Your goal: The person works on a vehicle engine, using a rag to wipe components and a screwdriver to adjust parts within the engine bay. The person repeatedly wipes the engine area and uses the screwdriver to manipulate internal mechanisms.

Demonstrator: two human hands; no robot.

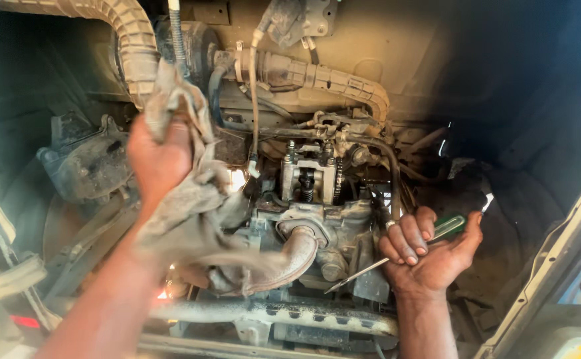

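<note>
I'm leaning into a cramped, dusty engine bay, tan body panels behind and dark shadow closing in on both sides. My left hand (157,156) is raised near the top left, fist closed on a grey rag (194,213) that hangs limp and blurred down across my forearm, its lower end draping near the exhaust pipe (297,256). My right hand (430,249) sits lower right, palm up, fingers curled around a screwdriver (403,251); its green translucent handle pokes out past my thumb and the thin metal shaft runs down-left, tip ending just beside the engine block (317,219). That block stands between my hands, grimy cast metal with a chain sprocket and valve spring exposed at the open top. The rusty pipe curves out of it downward. Above, a ribbed hose (134,50) bends down behind the rag, and a second corrugated sleeve (323,76) crosses to the right. A pitted steel bar (270,312) runs along the bottom under both wrists. Open room is scant: some gap to the right of my right hand, where a pale frame edge (563,259) slants up.
</note>
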